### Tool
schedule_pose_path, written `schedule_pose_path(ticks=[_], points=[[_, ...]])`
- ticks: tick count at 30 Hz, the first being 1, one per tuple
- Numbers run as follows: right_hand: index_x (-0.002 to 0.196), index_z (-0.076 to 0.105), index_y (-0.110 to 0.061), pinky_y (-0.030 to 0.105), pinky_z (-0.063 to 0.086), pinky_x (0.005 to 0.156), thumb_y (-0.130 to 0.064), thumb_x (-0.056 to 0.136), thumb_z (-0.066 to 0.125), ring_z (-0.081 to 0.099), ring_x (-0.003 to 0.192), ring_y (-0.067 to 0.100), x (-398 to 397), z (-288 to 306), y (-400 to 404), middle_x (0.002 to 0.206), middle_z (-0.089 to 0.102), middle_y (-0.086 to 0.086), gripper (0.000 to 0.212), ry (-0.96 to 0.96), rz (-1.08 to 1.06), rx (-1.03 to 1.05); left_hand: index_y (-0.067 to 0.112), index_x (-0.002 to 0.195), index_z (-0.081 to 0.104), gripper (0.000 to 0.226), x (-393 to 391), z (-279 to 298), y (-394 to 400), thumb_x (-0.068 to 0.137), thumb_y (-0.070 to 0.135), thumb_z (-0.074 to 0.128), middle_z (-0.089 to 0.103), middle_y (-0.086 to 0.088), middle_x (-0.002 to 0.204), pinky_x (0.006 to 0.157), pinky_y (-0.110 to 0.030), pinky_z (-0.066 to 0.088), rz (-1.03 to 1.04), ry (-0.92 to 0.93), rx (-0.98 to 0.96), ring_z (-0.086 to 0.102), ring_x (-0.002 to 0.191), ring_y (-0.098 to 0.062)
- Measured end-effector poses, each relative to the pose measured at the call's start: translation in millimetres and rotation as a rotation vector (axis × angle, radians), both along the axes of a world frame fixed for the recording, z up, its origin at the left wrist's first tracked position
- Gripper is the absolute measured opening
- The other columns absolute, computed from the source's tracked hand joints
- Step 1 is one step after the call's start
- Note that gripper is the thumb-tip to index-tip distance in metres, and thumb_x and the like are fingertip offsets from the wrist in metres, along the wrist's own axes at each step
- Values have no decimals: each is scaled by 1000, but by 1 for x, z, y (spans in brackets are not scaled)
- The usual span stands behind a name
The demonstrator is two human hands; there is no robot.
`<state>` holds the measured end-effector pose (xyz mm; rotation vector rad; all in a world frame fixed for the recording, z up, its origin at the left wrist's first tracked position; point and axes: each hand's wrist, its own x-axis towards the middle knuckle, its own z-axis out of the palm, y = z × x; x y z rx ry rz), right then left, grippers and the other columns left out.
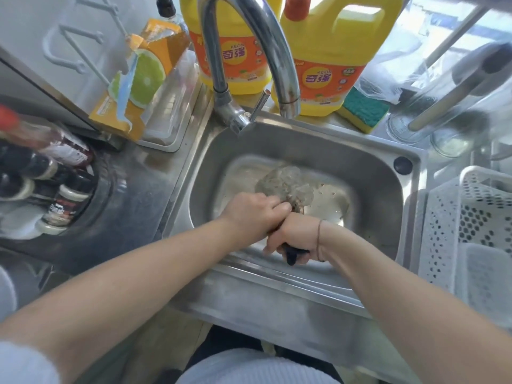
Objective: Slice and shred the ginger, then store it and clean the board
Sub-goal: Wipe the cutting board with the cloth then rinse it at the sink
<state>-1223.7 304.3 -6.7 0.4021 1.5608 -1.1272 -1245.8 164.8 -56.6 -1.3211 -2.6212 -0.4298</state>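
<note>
Both forearms are reaching over the sink (410, 189); right hand (293, 236) is gripping a dark knife handle (293, 254), fingers curled round it, while left hand (253, 214) is clutching a grey scouring pad (285, 184) just beyond; faucet (249, 51) is arching farther out

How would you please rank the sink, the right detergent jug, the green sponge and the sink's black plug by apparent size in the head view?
Largest to smallest:
1. sink
2. right detergent jug, though its top is cut off
3. green sponge
4. black plug
</note>
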Motion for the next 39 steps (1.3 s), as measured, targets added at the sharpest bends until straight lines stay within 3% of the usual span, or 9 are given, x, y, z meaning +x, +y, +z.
schedule_pose_path(ticks=[5,9,13,17,23,26,30,35,39], points=[[70,51,-15,29,46,59,-7,87,46,54,69,22,-12,-17,-6,83,66,6,20,668,733,663,23,100,67,16,-7,21,32,87,18,57,69,-2,100,67,-30,41,342,-620,-508,67,91,-29],[87,65,-19,29,41,61,-9,85,51,65,83,26,-22,-24,10,92,68,2,18,930,936,738,15,70,51,15,1,5,36,80,6,53,54,0,70,60,-29,41,552,-1042,-222,56,71,-29],[50,59,-17,19,28,43,-9,44,80,52,35,20,-32,-41,26,43,54,-1,23,1417,1023,637,13,59,41,33,14,9,42,75,-10,59,35,-3,54,40,-18,22,721,-1507,225,33,43,-15],[50,55,-16,18,27,37,-13,62,52,46,32,20,-34,-49,38,42,49,-2,13,1658,992,460,19,62,32,42,25,11,41,79,-9,57,26,-1,52,43,-17,16,680,-1892,399,20,37,-12],[81,62,-23,25,38,55,-29,79,58,60,67,22,-29,-27,29,79,66,-3,7,1065,943,758,16,81,57,9,27,9,41,79,10,64,63,2,80,62,-26,44,714,-1315,376,60,80,-23],[86,52,-22,26,44,53,-47,78,65,65,63,17,-19,-7,31,80,64,-3,29,702,588,621,17,125,53,47,34,9,39,81,12,66,51,-3,128,88,-33,52,953,-1268,676,59,104,-23],[103,49,-19,31,51,67,-41,81,70,64,76,18,18,5,29,88,63,-4,37,688,83,275,13,118,61,50,51,27,49,74,36,54,60,-11,123,93,-47,57,1181,-1496,1114,64,109,-33],[102,70,-13,17,42,77,-23,92,62,63,86,12,59,34,36,93,70,-3,16,918,19,189,13,119,70,78,86,45,40,72,73,53,72,-10,119,105,-42,49,1094,-1499,1395,68,113,-25],[71,69,-17,30,55,64,-30,93,60,68,69,16,83,65,25,63,69,-6,27,855,-11,-31,11,104,73,33,136,74,17,102,38,54,72,-14,109,95,-42,53,978,-1280,1396,69,100,-28]])
